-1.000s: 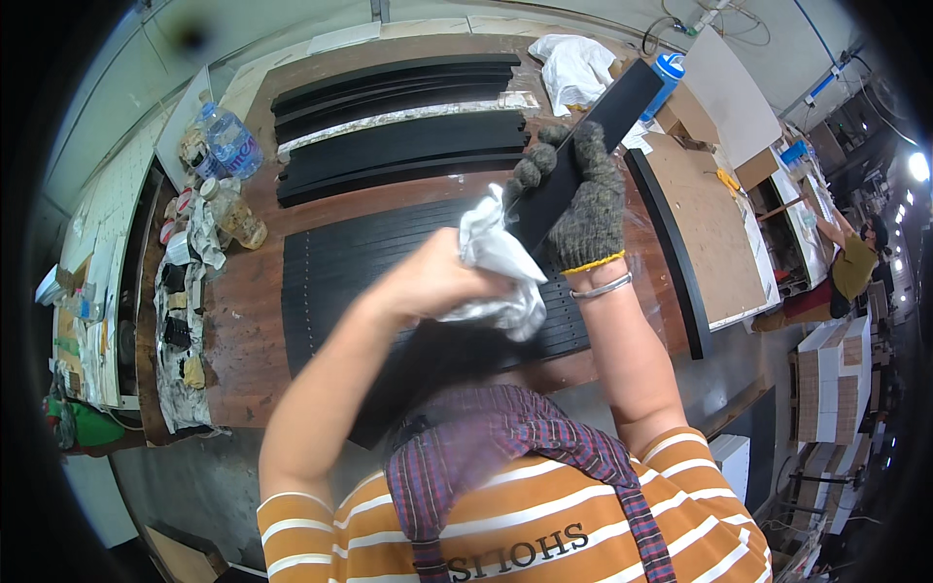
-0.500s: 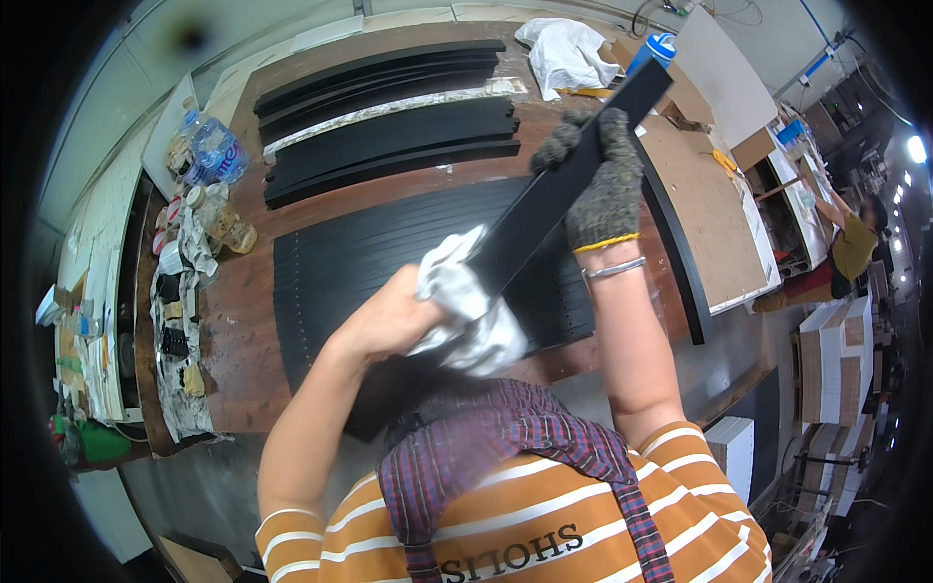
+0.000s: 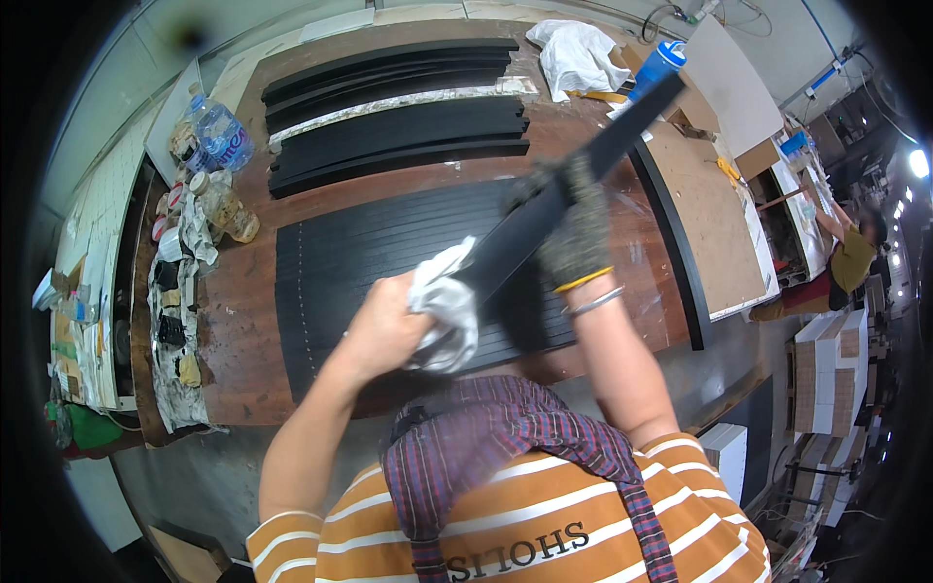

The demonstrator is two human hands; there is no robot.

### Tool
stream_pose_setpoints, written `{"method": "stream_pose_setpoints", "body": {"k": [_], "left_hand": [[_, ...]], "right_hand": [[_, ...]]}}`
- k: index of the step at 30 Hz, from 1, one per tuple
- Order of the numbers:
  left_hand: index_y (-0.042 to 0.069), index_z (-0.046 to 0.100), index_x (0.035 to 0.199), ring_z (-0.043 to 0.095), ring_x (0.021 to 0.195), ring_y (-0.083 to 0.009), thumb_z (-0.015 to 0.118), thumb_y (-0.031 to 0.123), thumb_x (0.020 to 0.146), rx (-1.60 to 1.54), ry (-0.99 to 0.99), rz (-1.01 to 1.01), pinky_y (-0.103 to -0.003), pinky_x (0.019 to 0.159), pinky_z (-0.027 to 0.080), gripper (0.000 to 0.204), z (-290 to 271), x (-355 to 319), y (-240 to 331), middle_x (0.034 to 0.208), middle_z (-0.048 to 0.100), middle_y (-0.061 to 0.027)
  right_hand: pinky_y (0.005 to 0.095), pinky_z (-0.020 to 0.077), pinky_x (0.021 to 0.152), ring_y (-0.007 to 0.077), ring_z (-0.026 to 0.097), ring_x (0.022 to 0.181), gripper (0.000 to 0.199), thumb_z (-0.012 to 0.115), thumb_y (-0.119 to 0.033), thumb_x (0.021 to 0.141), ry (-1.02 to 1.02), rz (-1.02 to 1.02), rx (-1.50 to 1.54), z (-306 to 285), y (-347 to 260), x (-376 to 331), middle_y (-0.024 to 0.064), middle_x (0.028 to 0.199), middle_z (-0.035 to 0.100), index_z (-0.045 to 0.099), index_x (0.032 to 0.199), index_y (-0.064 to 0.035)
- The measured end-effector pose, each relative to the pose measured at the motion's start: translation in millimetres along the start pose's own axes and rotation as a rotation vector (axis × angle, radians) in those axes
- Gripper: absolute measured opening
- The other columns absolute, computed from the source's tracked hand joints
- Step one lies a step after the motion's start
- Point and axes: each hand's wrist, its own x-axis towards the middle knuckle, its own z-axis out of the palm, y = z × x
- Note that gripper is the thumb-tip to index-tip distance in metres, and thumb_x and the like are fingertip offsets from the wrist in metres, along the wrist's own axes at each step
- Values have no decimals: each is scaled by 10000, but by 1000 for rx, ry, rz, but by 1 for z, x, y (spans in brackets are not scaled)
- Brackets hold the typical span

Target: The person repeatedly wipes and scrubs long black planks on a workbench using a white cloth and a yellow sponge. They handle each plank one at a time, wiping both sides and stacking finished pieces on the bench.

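Note:
A long black board (image 3: pixel 525 225) is held up at a slant over the table, its far end toward the upper right. My right hand (image 3: pixel 575 223), in a dark grey knitted glove with a yellow cuff, grips it around the middle. A white cloth (image 3: pixel 449 301) is bunched in my bare left hand (image 3: pixel 387 325), wrapped against the board's near end. Beneath lies a row of black slats (image 3: pixel 389 257) side by side, with a dotted line of small marks near the left end. The gloved fingers are slightly blurred.
Two stacks of black strips (image 3: pixel 398 136) lie at the back of the brown table (image 3: pixel 238 301). Bottles (image 3: pixel 219 136) and a jar (image 3: pixel 228 209) line the left edge. One black strip (image 3: pixel 671 233) runs along the right. A white bag (image 3: pixel 578 58) and blue bottle (image 3: pixel 661 66) stand behind. Another person (image 3: pixel 846 253) works far right.
My right hand and the board have shifted left and nearer, smeared by motion. My left hand, with the cloth, has moved slightly left along with the board's near end.

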Motion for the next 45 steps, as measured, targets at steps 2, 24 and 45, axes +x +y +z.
{"method": "stream_pose_setpoints", "body": {"k": [2,24,45], "left_hand": [[14,698,1092,742,885,-255,619,64,877,12,-2,53,-366,818,555,234,12,3,-3,942,756,-174],[-21,664,1151,671,965,-143,782,-40,769,-321,140,-77,-319,910,537,400,28,-15,-22,1054,723,-65],[-45,633,1265,601,1210,-364,781,210,858,623,1395,-161,-448,1062,444,502,-213,-166,-214,1286,642,-237]], "right_hand": [[370,522,694,221,564,686,364,668,-376,981,-95,15,64,6,11,-6,68,776,585,613,1007,-18],[369,476,682,207,522,679,287,597,-351,1017,48,-238,40,-10,-31,-13,36,727,562,600,894,-92],[362,507,718,218,552,696,312,653,-323,993,76,-206,-133,-14,-7,23,72,776,593,631,972,-12]]}}
